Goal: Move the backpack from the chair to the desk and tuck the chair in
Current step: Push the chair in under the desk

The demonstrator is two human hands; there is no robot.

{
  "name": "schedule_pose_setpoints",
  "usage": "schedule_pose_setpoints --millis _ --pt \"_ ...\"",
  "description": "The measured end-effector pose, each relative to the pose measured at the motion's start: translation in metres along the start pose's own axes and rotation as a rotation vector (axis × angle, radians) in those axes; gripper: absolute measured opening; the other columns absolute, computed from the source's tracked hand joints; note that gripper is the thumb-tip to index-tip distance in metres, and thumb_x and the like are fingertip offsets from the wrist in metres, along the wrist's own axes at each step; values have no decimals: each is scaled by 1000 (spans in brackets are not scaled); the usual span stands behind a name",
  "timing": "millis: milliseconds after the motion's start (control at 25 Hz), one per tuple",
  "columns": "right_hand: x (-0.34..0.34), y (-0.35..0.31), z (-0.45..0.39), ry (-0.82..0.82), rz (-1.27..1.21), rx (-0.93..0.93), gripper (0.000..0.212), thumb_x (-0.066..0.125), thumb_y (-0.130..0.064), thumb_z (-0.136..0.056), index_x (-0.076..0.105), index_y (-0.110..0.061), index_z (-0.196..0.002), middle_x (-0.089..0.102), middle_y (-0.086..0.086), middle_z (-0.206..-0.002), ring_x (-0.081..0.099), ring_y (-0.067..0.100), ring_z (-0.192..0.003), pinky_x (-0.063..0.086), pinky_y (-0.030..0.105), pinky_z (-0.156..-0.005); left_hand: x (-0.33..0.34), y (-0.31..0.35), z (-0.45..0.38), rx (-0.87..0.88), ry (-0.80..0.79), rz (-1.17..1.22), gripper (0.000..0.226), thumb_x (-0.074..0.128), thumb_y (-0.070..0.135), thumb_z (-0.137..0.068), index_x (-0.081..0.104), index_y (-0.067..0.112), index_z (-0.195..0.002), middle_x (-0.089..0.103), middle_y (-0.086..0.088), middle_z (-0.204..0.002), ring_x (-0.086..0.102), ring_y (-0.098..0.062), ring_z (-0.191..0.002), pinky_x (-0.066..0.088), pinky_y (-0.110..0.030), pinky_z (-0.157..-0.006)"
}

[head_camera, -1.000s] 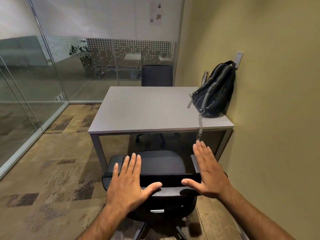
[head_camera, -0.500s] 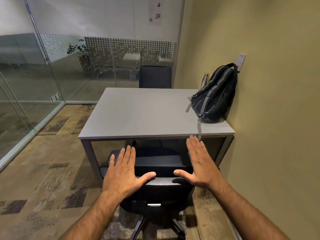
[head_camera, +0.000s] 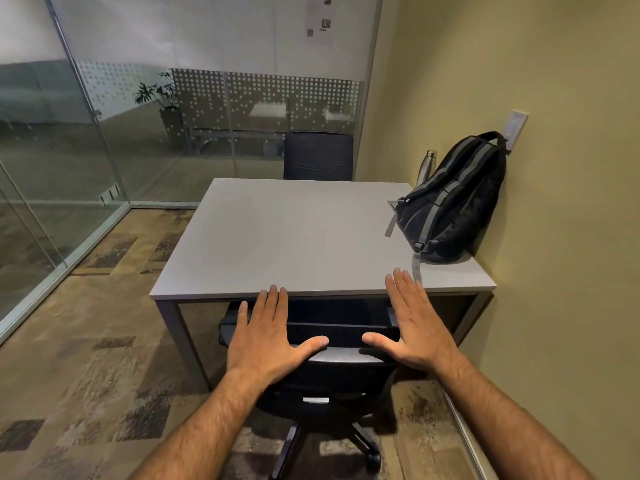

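Both palms lie flat and spread on the top of the chair's backrest, holding nothing: the left hand (head_camera: 263, 336) with fingers fanned toward twelve o'clock, the right hand (head_camera: 414, 327) likewise, thumbs turned in toward each other. That looks like a pushing posture rather than a grasp; open palms on the back edge let the person roll the chair (head_camera: 325, 382) straight ahead on its casters without twisting it. The seat already sits under the near edge of the desk (head_camera: 277, 237), and the fingertips (head_camera: 273, 291) of the left hand reach about to that edge, so I judge the tuck-in is nearly finished, with little travel left.

Beyond the hands, at roughly one o'clock from the right one, the backpack (head_camera: 453, 202) stands on the desk's right side, leaning against the yellow wall (head_camera: 554, 237), one grey strap (head_camera: 415, 268) trailing toward the near edge just beside the right fingers. It is well clear of the push. A metal bottle (head_camera: 426, 166) stands behind it, and at twelve o'clock a second chair (head_camera: 318, 155) faces the far side.
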State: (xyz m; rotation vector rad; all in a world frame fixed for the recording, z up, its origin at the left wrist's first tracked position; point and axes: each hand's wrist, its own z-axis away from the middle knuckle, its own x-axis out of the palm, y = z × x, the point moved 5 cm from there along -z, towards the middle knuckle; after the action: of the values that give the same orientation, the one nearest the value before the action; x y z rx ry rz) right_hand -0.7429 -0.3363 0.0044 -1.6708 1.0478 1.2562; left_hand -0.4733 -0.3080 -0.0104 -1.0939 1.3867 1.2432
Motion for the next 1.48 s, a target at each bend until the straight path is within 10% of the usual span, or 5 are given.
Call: schedule_pose_setpoints --millis 1480 --pt "48 90 -210 25 -95 -39 124 20 -102 -75 -5 -18 -163 -15 1 -170 -24 15 -154 -19 42 -124 14 -18 -209 -124 2 -43 129 0 106 -60 -10 25 -160 -8 -1 -171 -11 -19 -156 -8 -48 -126"
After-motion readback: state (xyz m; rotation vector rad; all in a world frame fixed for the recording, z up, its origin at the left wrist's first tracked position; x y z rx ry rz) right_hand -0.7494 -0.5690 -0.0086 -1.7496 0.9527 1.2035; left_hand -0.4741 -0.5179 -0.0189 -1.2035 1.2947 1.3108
